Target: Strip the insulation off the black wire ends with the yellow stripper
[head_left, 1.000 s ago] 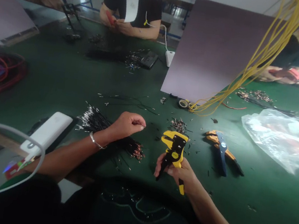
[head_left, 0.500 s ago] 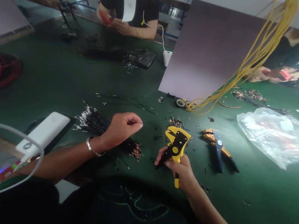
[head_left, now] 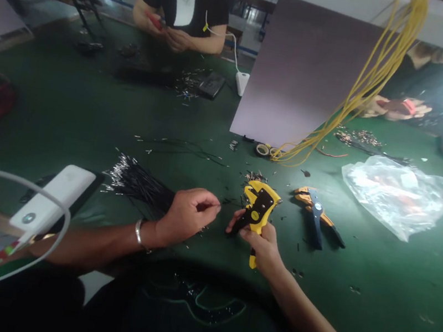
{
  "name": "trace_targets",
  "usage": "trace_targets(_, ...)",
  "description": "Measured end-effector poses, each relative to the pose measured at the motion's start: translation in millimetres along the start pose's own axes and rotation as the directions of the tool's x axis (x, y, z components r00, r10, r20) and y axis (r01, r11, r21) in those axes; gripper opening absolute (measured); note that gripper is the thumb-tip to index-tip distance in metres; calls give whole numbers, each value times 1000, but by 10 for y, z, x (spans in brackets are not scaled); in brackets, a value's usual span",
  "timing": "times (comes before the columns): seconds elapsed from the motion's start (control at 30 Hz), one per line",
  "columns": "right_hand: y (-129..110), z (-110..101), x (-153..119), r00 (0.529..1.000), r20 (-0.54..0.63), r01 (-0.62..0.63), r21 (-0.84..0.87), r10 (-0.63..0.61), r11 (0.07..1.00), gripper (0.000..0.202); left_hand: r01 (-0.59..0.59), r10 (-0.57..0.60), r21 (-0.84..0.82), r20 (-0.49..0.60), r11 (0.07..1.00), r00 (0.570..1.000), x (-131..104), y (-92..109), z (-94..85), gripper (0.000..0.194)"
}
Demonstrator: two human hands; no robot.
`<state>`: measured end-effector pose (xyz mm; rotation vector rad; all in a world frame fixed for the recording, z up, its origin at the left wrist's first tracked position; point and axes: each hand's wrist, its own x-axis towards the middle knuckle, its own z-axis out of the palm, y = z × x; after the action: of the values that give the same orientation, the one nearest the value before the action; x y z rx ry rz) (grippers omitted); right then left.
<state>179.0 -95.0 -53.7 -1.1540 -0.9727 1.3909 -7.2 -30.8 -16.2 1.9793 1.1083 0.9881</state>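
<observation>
My right hand (head_left: 262, 242) is wrapped round the handles of a yellow and black wire stripper (head_left: 259, 208), its jaws pointing up and to the left. Just left of the tool, my left hand (head_left: 191, 212) has thumb and fingertips pressed together; what they hold, if anything, is too small to make out. A bundle of black wires (head_left: 140, 184) with pale tips lies behind and left of that hand, which covers its near end. Beyond the stripper's jaws sits a small pile of short cut pieces (head_left: 254, 177).
A blue and orange wire stripper (head_left: 317, 215) and a clear plastic bag (head_left: 397, 194) lie right. Yellow wires (head_left: 367, 94) hang past an upright grey panel (head_left: 303, 72). A white power bank (head_left: 54, 198) with a cable stands left. Two people work across the green table (head_left: 88, 105).
My left hand has moved right and slightly down, away from the wire bundle and closer to the yellow wire stripper. The view has shifted a little; my right hand keeps its grip.
</observation>
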Motion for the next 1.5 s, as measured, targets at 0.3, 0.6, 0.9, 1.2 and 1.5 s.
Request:
trace_targets(0.3, -21, 52, -6, 998, -52, 25, -107, -31, 994, 20, -106, 106, 35, 3, 994, 994, -40, 36, 1, 12)
trace_targets(0.6, 38, 111, -13, 987, -138, 50, -216, -81, 975, 13, -116, 116, 22, 20, 993, 993, -72, -4, 14, 12)
trace_targets(0.9, 56, 157, 46, 966, -231, 31, -347, -118, 937, 13, -63, 62, 24, 45, 998, 997, -58, 0, 15, 12)
trace_targets(1.2, 156, 162, 68, 953, -267, 26, -398, -143, 917, 15, -43, 42, 35, 48, 998, 998, -26, -27, 30, 13)
trace_targets(1.5, 134, 159, 75, 959, -229, 55, -423, -165, 904, 10, -29, 25, 43, 74, 999, 997, 8, -100, 19, 11)
